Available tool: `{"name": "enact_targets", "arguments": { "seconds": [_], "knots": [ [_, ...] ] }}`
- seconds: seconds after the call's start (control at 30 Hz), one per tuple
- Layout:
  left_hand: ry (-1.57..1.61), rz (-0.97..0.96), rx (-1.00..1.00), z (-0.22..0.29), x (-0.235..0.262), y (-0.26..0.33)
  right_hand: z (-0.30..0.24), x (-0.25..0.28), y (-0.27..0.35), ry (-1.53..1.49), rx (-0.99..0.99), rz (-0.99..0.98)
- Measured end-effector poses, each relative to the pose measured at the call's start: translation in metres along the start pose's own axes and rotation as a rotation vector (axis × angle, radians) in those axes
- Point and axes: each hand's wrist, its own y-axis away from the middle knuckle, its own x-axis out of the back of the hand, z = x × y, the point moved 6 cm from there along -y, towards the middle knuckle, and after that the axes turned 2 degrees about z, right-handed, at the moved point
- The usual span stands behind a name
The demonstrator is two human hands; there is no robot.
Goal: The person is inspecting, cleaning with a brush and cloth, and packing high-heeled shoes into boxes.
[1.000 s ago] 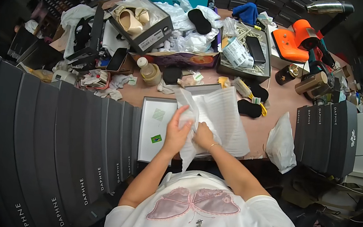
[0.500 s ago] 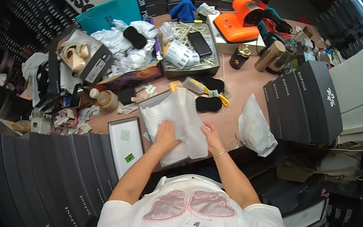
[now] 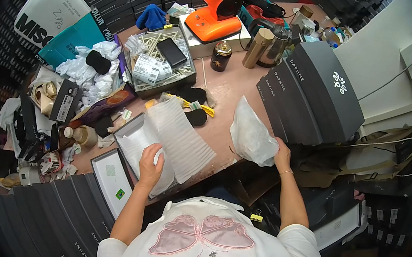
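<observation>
An open grey shoe box (image 3: 129, 128) lies in front of me, lined with white wrapping paper (image 3: 184, 138). One ribbed sheet of that paper spreads over the box's right side onto the table. Over the lining hovers my left hand (image 3: 150, 169), thumb apart from its bent fingers, with nothing visible in it. To the right, my right hand (image 3: 281, 157) grips the near right corner of a white plastic-wrapped bundle (image 3: 252, 134); what is inside cannot be made out. A box lid (image 3: 111, 176) with a small green sticker lies left of the box.
Behind the box are black pads (image 3: 196, 117) and a yellow-handled brush (image 3: 203, 108). A tray of sticks (image 3: 157, 86) holds a black phone (image 3: 172, 53). Dark shoe boxes (image 3: 313, 95) stand at right, others (image 3: 51, 212) at lower left. An orange device (image 3: 214, 16) sits farther back.
My right hand has left the paper and taken hold of the white bundle. The ribbed sheet now lies folded out to the right. My left hand has lifted off the paper. The view has shifted right.
</observation>
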Motion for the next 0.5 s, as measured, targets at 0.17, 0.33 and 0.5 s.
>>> {"name": "enact_targets", "arguments": {
  "seconds": [0.17, 0.33, 0.5],
  "knots": [
    [0.415, -0.173, 0.235, 0.050, -0.042, -0.019, -0.130, 0.060, -0.052, -0.286, 0.301, 0.070],
    [1.324, -0.687, 1.238, 0.071, -0.131, 0.021, -0.301, 0.110, -0.029, -0.399, 0.729, -0.237],
    [1.371, -0.398, 0.317, 0.135, -0.078, 0.042, -0.376, 0.086, 0.045, -0.851, 0.730, -0.452]
  ]
}}
